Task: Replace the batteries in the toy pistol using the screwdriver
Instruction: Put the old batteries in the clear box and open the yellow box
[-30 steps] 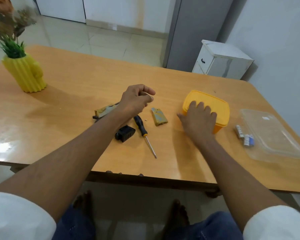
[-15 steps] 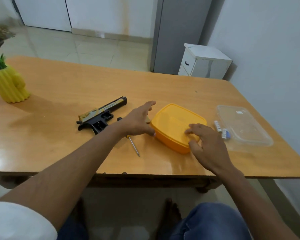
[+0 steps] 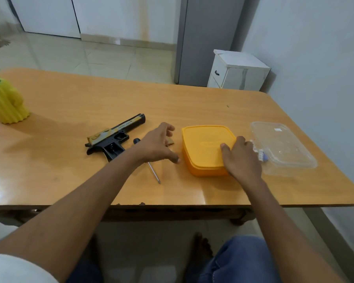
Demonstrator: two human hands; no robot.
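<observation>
The black and gold toy pistol (image 3: 114, 135) lies on the wooden table (image 3: 70, 180), its grip toward me. Beside it lies the screwdriver (image 3: 154, 172), partly hidden under my left arm. My left hand (image 3: 157, 146) hovers open just left of the yellow box (image 3: 204, 148), covering most of the gold battery cover (image 3: 170, 141). My right hand (image 3: 242, 158) lies on the box's near right corner, fingers over the lid. Batteries (image 3: 261, 155) sit right of the box, next to the clear lid (image 3: 282, 146).
A yellow cactus-shaped plant pot (image 3: 7, 103) stands at the table's far left. Beyond the table's right end stand a white cabinet (image 3: 237, 70) and a grey wall. The table's near edge is just above my knees.
My left hand left the pistol and moved right toward the yellow box. My right hand slid to the box's near right corner. The camera view swung right.
</observation>
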